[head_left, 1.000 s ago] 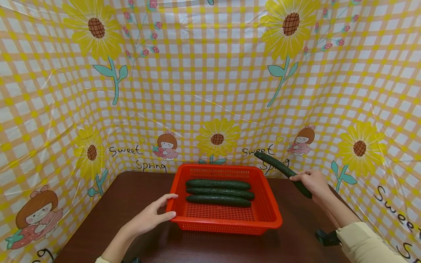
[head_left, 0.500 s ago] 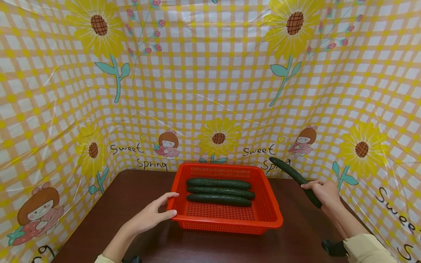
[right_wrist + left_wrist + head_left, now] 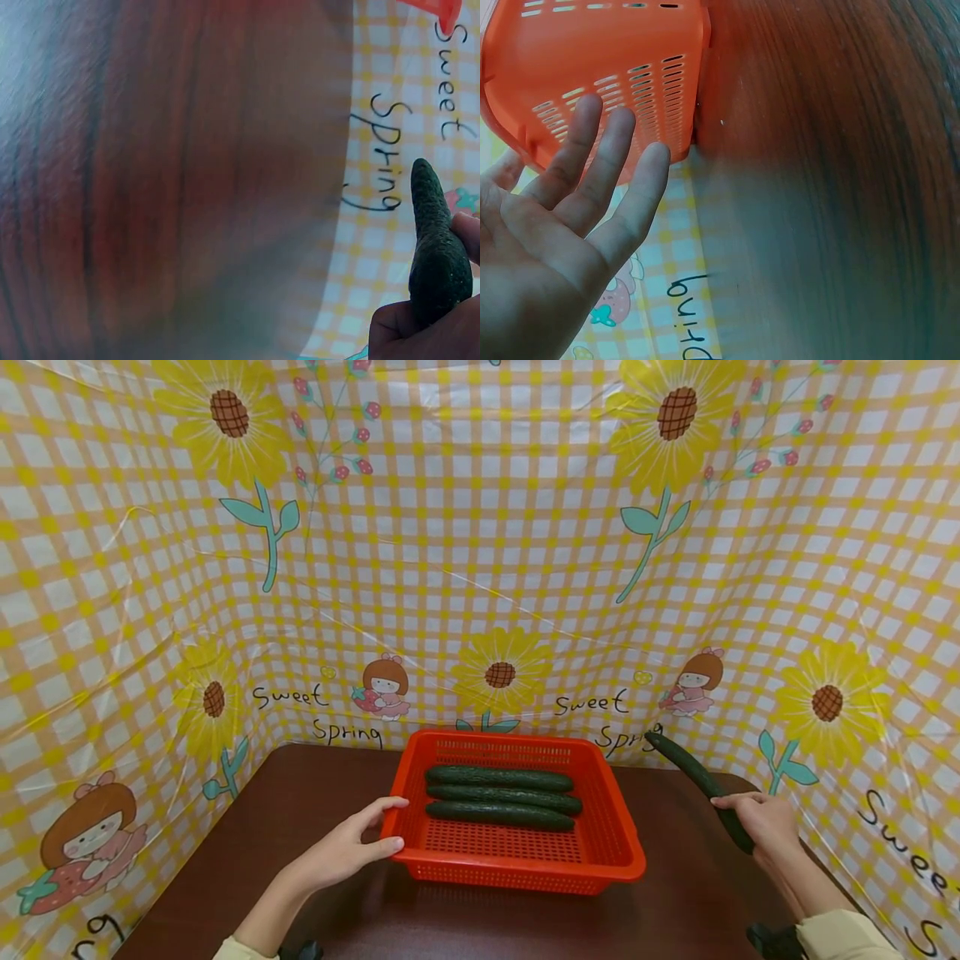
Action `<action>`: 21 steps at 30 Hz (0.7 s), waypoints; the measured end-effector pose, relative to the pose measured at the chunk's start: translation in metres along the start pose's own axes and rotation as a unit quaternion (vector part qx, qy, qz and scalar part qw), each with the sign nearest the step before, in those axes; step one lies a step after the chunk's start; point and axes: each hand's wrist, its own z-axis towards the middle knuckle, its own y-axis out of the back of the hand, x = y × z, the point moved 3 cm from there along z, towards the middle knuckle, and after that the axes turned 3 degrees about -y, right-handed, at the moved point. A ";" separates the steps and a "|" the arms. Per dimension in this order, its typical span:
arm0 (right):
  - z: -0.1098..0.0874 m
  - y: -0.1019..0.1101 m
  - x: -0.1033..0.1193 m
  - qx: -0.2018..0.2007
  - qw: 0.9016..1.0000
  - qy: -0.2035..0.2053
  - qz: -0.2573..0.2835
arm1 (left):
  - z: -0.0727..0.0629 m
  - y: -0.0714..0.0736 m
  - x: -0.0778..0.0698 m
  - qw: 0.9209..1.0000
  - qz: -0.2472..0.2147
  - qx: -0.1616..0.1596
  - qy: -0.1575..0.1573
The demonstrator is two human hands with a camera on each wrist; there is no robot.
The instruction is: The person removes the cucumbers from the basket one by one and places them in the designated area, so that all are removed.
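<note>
A red plastic basket (image 3: 517, 865) sits on the dark table, with three dark green cucumbers (image 3: 500, 815) lying side by side in it. My left hand (image 3: 341, 852) touches the basket's left rim, thumb near the front corner and a fingertip over the edge. In the left wrist view its fingers (image 3: 615, 157) look mostly straight beside the basket's outer wall (image 3: 641, 82). To the basket's right, my right hand (image 3: 765, 827) grips another cucumber (image 3: 693, 770) near its lower end, held tilted with the far tip up. The right wrist view shows the thumb against this cucumber (image 3: 437, 262).
The brown tabletop (image 3: 480, 927) extends around the basket. A checked cloth (image 3: 480, 568) with sunflowers and lettering stands up behind the table and along both sides. Black straps sit near both wrists.
My right hand has moved right and down toward me, carrying the cucumber farther from the basket. The left hand and the basket with its three cucumbers stay in place.
</note>
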 end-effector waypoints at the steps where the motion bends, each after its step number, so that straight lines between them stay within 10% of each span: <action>1: 0.001 0.001 -0.002 0.002 1.000 -0.007 0.002 | 0.000 0.000 0.000 1.000 0.000 0.000 0.001; 21: 0.018 0.015 -0.050 -0.004 0.998 -0.057 -0.023 | 0.000 0.000 -0.002 1.000 -0.010 0.003 -0.003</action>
